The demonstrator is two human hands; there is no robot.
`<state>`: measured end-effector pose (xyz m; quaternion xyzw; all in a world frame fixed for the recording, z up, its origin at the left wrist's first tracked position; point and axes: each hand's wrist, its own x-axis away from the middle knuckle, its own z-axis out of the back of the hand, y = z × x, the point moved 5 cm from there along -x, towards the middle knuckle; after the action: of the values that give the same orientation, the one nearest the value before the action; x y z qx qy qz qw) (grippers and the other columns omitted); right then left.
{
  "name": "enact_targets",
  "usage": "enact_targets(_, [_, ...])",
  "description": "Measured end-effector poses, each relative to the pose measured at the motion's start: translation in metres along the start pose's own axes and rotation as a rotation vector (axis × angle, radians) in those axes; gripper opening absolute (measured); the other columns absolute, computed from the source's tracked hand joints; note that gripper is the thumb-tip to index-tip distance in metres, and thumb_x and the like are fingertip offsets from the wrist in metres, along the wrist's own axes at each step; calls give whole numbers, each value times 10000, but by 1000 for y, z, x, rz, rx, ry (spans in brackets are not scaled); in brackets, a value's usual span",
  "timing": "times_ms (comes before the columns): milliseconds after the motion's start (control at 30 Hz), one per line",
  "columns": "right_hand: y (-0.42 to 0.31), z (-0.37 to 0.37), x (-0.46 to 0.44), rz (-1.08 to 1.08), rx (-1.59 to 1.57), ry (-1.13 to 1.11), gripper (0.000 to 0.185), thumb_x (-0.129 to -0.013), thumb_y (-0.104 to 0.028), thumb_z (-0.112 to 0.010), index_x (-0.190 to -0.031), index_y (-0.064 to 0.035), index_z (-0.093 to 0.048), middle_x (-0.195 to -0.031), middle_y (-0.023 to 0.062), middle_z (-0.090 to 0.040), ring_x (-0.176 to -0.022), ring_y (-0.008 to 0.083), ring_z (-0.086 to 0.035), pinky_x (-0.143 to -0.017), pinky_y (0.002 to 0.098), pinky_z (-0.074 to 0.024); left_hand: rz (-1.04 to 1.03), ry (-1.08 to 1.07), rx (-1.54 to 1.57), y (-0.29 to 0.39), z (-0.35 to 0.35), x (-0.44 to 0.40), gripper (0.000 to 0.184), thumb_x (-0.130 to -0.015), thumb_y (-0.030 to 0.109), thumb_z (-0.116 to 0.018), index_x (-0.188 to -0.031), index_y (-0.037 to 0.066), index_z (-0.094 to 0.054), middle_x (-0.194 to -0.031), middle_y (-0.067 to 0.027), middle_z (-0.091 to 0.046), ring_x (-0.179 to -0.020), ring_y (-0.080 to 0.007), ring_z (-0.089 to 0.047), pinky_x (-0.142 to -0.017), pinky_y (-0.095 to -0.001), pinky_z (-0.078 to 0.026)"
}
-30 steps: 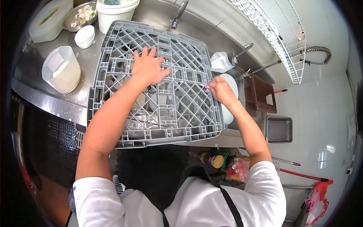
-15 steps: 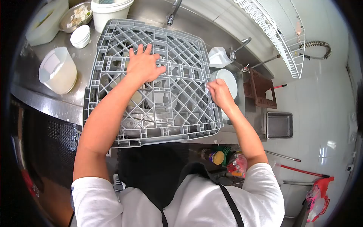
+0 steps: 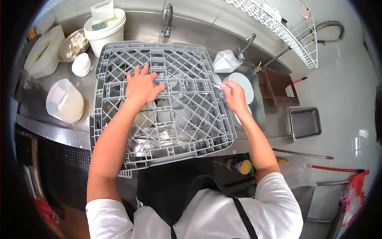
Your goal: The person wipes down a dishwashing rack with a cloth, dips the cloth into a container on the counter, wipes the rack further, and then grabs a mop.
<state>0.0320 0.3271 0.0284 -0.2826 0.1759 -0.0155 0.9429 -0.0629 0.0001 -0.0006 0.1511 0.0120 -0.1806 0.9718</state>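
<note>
A grey plastic dish rack (image 3: 187, 91) with a lattice face lies over the steel counter and the sink's left side. Pale dishes show blurrily through its gaps. My left hand (image 3: 141, 87) rests on the lattice, fingers spread and nothing in its grasp. By the rack's right edge, my right hand (image 3: 234, 95) is closed with fingers pinched. A small whitish-blue bit peeks out of its fingertips, too blurred to name. White plates (image 3: 243, 85) are in the sink just beyond that hand.
Left on the counter are a cloudy plastic container (image 3: 65, 101), white bowls (image 3: 81, 65), a metal bowl of scraps (image 3: 75, 47) and a white bucket (image 3: 105, 36). Two taps (image 3: 168, 22) stand behind the rack. A brown tray (image 3: 278, 85) and metal pan (image 3: 305, 123) are at right.
The camera view has shifted, so the rack appears lower. My left hand stays spread on the lattice. My right hand stays closed near the right edge, and the whitish-blue bit shows more.
</note>
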Motion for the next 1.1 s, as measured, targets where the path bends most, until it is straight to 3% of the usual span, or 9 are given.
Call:
enact_targets(100, [32,-37,5,300,267,22,259,-911,-104,-635,-1148,-86,-738,-989,199,-717,-985,390,-692,-838,471,-537,-4,9,-11,-1,-2,-1,557,-854,533,-676,-1245,139,-712,-1608,-192,-386,-1493,-425,-318,-1195,-628,-232])
enact_targets(200, [14,-24,-10,-88,92,-320,243,-875,-78,-638,-1103,-62,-718,-962,228,-720,-988,426,-693,-838,493,-538,-1,-35,-31,1,-1,-2,570,-865,537,-673,-1285,150,-695,-1604,-191,-388,-1494,-418,-312,-1195,-634,-226])
enact_targets(400, [15,-44,-16,-45,112,-38,105,-831,-70,-667,-911,-21,-621,-884,240,-702,-868,475,-671,-775,506,-540,18,-50,-26,6,5,-1,546,-872,510,-672,-1283,151,-691,-1610,-197,-379,-1502,-426,-296,-1204,-631,-211])
enact_targets(633, [36,-11,-25,-310,-141,375,190,-905,-203,-672,-964,-23,-663,-855,164,-731,-816,314,-717,-731,435,-538,12,-25,-16,3,0,-1,556,-868,525,-651,-1257,130,-695,-1614,-198,-372,-1494,-440,-310,-1200,-636,-211])
enact_targets(733, [25,-29,-59,-251,-142,279,189,-869,-198,-698,-966,-38,-668,-877,216,-721,-859,346,-715,-776,450,-543,7,-22,-21,4,1,-1,553,-872,523,-647,-1258,130,-692,-1616,-199,-369,-1496,-441,-305,-1200,-634,-213])
enact_targets(767, [26,-42,-66,-343,-79,-73,195,-865,-162,-670,-1022,-47,-676,-934,238,-722,-953,383,-710,-856,459,-544,5,-27,-25,4,0,-1,553,-872,523,-648,-1259,130,-691,-1616,-200,-369,-1497,-442,-303,-1200,-634,-214])
enact_targets(900, [30,-61,-81,-224,155,-326,235,-816,-62,-634,-1051,-67,-640,-965,255,-718,-993,450,-683,-893,489,-541,4,-39,-28,3,0,-3,554,-873,521,-650,-1262,129,-687,-1615,-204,-367,-1500,-444,-295,-1199,-635,-215])
enact_targets(1033, [41,-74,-101,-179,245,-289,470,-756,-55,-723,-1167,-80,-497,-942,259,-704,-961,458,-686,-846,502,-535,10,-47,-27,2,-1,-1,554,-876,517,-651,-1270,128,-681,-1616,-210,-361,-1502,-447,-289,-1194,-646,-217])
enact_targets(1100, [42,-77,-96,-197,213,-193,447,-772,-51,-713,-1162,-78,-495,-940,259,-700,-953,481,-675,-846,513,-527,18,-59,-36,3,0,-2,562,-880,519,-644,-1278,124,-675,-1619,-209,-357,-1503,-446,-286,-1191,-655,-217])
